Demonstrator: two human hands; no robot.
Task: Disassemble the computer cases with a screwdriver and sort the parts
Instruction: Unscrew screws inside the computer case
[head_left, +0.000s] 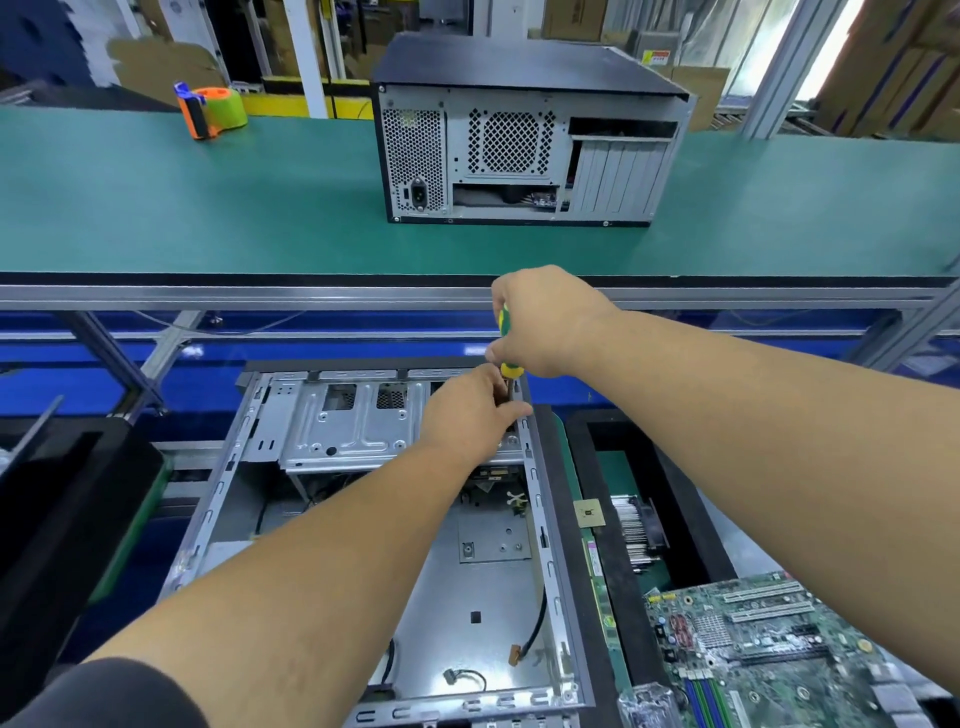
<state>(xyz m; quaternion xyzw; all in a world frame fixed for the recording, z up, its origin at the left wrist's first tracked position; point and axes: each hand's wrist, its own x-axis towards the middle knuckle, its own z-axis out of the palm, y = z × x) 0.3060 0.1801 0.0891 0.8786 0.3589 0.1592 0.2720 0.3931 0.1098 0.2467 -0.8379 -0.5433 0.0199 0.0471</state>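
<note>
Opened computer case (363, 519) lay on its side directly below the person, side panel off, its bare metal floor and drive cage (358, 421) exposed. Loose cables (535, 623) lay on the case floor near its right wall.

Right hand (545, 322) was over the far right corner of the case, its fingers closed round the yellow-and-green handle of a screwdriver (506, 343) held upright, tip down at the case's upper edge. Left hand (467, 415) was just below it, fingers curled at the screwdriver's shaft and the case rim; whether they pinched the shaft or a small part could not be told. The tip itself was hidden by the left hand.

To the right of the case, a black tray (587, 597) held a green motherboard (769, 644), a finned heatsink (636, 535), a memory stick (597, 582) along its left wall and a small square chip (588, 513) on the rim. A black bin (67, 519) stood at the left.

On the green tabletop (208, 208) beyond, a second computer case (524, 135), closed, stood with its rear panel facing the person. An orange and green tape dispenser (210, 111) sat well apart from it, at the far left.
</note>
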